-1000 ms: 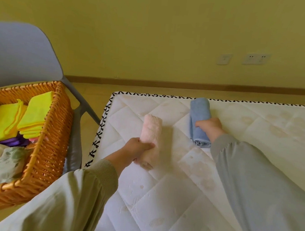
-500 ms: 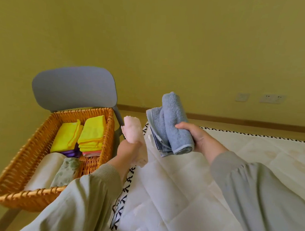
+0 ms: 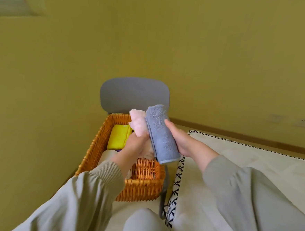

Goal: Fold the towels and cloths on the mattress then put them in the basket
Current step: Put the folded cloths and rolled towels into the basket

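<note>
Head view: I see the left hand (image 3: pixel 135 144) gripping the rolled pink towel (image 3: pixel 138 122) and the right hand (image 3: pixel 180 140) curled round the folded blue towel (image 3: pixel 162 134), both held above the basket (image 3: pixel 143 187) beside the mattress (image 3: pixel 244 158). Inside already lie yellow cloths (image 3: pixel 117 136). These 2 look folded; placing them remains, I judge. No writing I can read.

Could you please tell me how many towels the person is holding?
2: pink towel in the left hand, blue towel in the right hand; none visibly hidden.
</note>
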A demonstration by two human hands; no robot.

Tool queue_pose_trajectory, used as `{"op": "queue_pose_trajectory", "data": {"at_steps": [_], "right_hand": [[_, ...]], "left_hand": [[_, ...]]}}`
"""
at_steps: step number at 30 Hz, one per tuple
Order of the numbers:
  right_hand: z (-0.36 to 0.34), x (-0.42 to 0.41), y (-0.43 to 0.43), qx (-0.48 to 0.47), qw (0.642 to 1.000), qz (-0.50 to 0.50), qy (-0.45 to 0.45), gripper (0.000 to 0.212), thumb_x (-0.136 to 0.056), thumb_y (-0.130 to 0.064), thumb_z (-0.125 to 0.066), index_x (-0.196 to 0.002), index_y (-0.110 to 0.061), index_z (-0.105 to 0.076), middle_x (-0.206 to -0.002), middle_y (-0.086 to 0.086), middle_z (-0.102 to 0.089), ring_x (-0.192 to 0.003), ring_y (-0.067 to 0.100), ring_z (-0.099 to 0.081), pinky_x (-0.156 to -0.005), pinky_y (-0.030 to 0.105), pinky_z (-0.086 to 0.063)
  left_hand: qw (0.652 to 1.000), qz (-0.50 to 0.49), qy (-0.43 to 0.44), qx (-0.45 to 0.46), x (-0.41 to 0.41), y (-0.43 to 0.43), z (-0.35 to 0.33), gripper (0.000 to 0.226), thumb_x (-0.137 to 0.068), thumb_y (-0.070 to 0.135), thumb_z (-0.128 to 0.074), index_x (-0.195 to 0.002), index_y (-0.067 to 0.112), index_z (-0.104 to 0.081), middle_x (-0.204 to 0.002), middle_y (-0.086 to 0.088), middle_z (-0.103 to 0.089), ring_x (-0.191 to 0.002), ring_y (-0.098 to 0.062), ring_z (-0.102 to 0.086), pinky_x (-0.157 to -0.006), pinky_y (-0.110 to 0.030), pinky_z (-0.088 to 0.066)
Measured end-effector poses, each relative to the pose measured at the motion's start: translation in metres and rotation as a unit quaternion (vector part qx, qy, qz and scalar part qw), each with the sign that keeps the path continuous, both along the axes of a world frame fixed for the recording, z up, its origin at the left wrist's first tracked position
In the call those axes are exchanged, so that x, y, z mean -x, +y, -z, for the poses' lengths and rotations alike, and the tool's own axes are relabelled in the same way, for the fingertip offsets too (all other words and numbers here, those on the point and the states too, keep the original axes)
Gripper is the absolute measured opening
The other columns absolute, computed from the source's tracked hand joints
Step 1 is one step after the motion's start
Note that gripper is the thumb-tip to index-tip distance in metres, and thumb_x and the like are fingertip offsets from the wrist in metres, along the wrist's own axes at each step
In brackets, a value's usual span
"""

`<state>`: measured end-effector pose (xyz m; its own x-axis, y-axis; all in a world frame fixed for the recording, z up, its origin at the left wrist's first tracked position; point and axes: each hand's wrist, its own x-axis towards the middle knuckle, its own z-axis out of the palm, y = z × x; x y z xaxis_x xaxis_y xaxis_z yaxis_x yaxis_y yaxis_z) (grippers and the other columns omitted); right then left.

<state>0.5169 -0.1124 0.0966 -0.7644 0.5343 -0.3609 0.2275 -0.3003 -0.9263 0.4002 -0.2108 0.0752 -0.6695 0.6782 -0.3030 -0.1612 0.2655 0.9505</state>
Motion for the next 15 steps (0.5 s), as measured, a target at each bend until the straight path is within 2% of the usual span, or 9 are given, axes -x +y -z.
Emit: {"op": "queue_pose_trajectory", "data": {"at_steps": [1,2,5,7,10,13,15], "right_hand": [[-0.001,0.014,-0.006,0.039,0.999,-0.015,0.012,0.039,-0.099,-0.044,-0.038,-0.108,-0.013,-0.061,-0.102,0.007,-0.069,-0.095,0.021,-0.065,-0.093,0.04,-0.049],[-0.004,0.021,-0.009,0.053,0.998,-0.023,0.013,0.035,-0.101,-0.036,-0.037,-0.104,-0.012,-0.062,-0.101,0.008,-0.069,-0.094,0.022,-0.064,-0.091,0.038,-0.049],[-0.007,0.054,-0.026,0.036,0.998,-0.046,-0.019,0.021,-0.093,-0.019,-0.057,-0.108,-0.006,-0.063,-0.107,0.012,-0.068,-0.095,0.025,-0.065,-0.089,0.04,-0.051],[-0.005,0.07,-0.031,0.001,0.998,-0.03,-0.048,0.026,-0.085,-0.016,-0.067,-0.109,-0.005,-0.063,-0.108,0.015,-0.068,-0.097,0.029,-0.065,-0.091,0.043,-0.051],[0.005,0.086,-0.03,-0.024,0.997,0.012,-0.077,0.03,-0.081,-0.014,-0.071,-0.107,-0.004,-0.062,-0.105,0.016,-0.069,-0.098,0.031,-0.066,-0.091,0.045,-0.052],[0.026,0.087,-0.017,-0.043,0.989,0.081,-0.118,0.04,-0.078,-0.013,-0.073,-0.113,-0.001,-0.059,-0.103,0.016,-0.068,-0.089,0.029,-0.066,-0.077,0.037,-0.054],[0.041,0.083,-0.008,-0.069,0.977,0.132,-0.155,0.044,-0.074,-0.012,-0.074,-0.113,0.0,-0.057,-0.104,0.018,-0.066,-0.087,0.03,-0.066,-0.074,0.036,-0.054]], "left_hand": [[1.0,-0.009,0.002,-0.002,0.013,-0.012,-0.002,0.032,-0.093,0.022,-0.06,-0.119,0.003,-0.056,-0.116,-0.015,-0.064,-0.101,-0.031,-0.064,-0.082,-0.038,-0.052],[1.0,-0.008,-0.004,-0.01,0.022,-0.018,-0.004,0.03,-0.093,0.021,-0.06,-0.118,0.004,-0.056,-0.116,-0.016,-0.064,-0.101,-0.031,-0.063,-0.082,-0.037,-0.053],[1.0,0.008,-0.015,-0.003,0.054,-0.043,-0.006,0.025,-0.092,0.021,-0.062,-0.112,0.007,-0.058,-0.11,-0.012,-0.067,-0.096,-0.029,-0.065,-0.077,-0.035,-0.055],[0.999,0.029,-0.028,0.0,0.068,-0.052,-0.005,0.028,-0.091,0.022,-0.063,-0.114,0.006,-0.06,-0.109,-0.011,-0.068,-0.095,-0.027,-0.067,-0.077,-0.036,-0.057],[0.996,0.05,-0.074,0.013,0.085,-0.056,0.005,0.025,-0.093,0.017,-0.058,-0.116,0.006,-0.058,-0.11,-0.013,-0.068,-0.098,-0.03,-0.066,-0.078,-0.041,-0.057],[0.994,0.029,-0.094,0.057,0.095,-0.046,0.026,0.026,-0.089,0.008,-0.059,-0.114,0.001,-0.057,-0.115,-0.019,-0.064,-0.103,-0.035,-0.063,-0.084,-0.047,-0.053],[0.99,0.018,-0.1,0.102,0.094,-0.037,0.043,0.028,-0.087,0.003,-0.06,-0.114,-0.001,-0.055,-0.115,-0.02,-0.061,-0.106,-0.037,-0.06,-0.089,-0.05,-0.051]]}}
